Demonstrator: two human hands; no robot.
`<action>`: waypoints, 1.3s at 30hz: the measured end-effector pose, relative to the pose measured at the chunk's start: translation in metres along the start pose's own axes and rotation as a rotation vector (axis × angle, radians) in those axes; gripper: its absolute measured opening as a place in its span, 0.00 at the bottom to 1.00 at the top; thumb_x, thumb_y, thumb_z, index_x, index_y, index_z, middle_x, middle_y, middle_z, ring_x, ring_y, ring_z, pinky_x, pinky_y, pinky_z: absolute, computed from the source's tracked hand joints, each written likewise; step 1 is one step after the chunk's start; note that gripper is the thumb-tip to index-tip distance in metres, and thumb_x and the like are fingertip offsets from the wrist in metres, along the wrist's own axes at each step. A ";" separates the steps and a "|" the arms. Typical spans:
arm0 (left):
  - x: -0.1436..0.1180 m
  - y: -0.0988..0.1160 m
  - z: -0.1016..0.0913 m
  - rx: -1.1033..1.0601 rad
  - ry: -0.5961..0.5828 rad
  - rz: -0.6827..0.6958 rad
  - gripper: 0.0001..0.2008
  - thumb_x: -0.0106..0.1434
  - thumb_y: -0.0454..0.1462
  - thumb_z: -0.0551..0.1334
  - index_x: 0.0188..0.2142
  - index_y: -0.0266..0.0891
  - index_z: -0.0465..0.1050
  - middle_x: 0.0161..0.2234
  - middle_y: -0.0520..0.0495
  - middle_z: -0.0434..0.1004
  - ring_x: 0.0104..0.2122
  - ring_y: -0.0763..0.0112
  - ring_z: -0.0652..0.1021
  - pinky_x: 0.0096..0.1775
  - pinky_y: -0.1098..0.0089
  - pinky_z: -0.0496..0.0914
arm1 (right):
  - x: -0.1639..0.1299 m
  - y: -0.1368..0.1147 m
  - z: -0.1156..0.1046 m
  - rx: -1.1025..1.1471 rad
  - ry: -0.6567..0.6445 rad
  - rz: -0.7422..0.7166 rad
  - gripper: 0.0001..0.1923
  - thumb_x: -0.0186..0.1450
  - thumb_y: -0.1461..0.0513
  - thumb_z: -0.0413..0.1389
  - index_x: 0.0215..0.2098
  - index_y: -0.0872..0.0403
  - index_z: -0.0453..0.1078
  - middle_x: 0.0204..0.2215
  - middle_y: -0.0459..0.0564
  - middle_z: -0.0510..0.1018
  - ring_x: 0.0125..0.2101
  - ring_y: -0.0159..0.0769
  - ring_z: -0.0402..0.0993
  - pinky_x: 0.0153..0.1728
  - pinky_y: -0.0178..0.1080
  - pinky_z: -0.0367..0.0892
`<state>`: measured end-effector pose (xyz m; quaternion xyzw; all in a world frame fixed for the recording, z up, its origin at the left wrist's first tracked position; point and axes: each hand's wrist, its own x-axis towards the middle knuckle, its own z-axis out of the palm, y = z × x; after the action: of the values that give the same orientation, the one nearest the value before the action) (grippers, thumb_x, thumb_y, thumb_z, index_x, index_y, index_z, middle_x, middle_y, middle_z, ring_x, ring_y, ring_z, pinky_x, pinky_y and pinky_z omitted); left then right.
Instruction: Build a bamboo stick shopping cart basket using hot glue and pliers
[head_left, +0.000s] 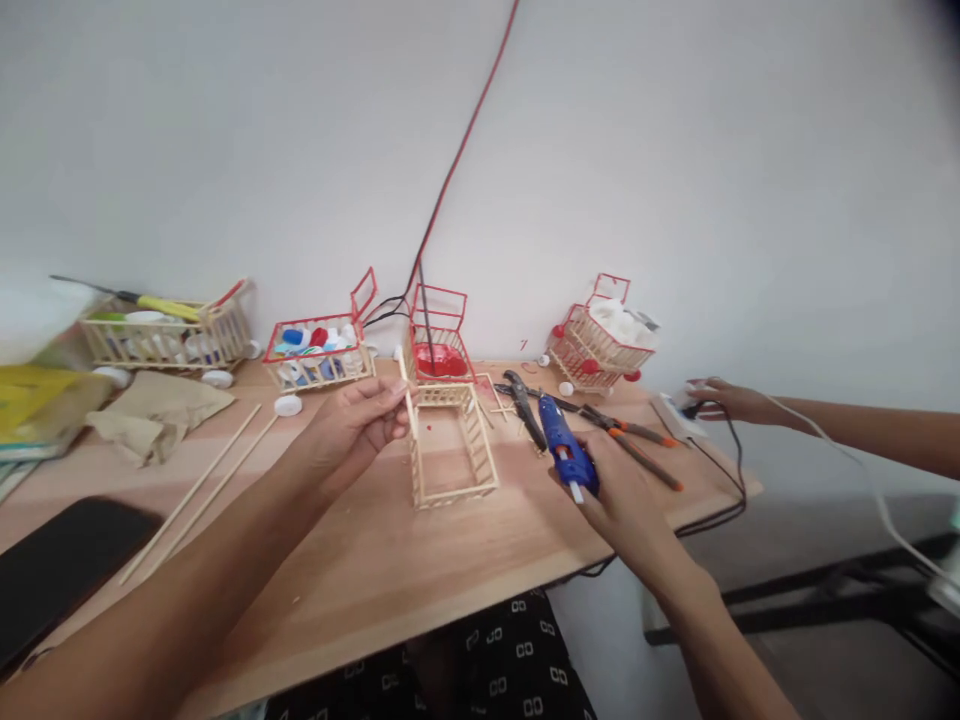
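Observation:
In the head view, my left hand pinches a thin wooden stick piece between thumb and fingers. That piece stands at the back left corner of a small bare wooden-stick cart basket; whether it is joined there I cannot tell. My right hand is wrapped around a blue glue gun, with a white glue stick showing at its rear end. The gun's nozzle points away from me, to the right of the basket. Beside it lie black-handled pliers and orange-and-black pliers.
Finished stick carts with bottle caps, a cart with red contents and one with white contents line the wall. Two long sticks and a phone lie left. At right, another person's hand touches a power strip.

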<state>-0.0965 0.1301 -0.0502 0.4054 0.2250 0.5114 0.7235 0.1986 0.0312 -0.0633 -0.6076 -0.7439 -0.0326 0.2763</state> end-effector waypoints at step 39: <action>-0.008 0.012 0.029 0.778 -0.089 -0.009 0.10 0.55 0.41 0.68 0.27 0.35 0.76 0.19 0.53 0.68 0.20 0.78 0.65 0.23 0.75 0.59 | 0.056 0.106 -0.004 0.049 0.349 0.203 0.13 0.63 0.55 0.54 0.42 0.52 0.73 0.42 0.57 0.79 0.38 0.44 0.76 0.32 0.42 0.69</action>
<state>-0.0848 0.1137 -0.0245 0.6701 0.3722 0.3667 0.5271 0.2911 0.1072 -0.0651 -0.6576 -0.6203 -0.0912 0.4177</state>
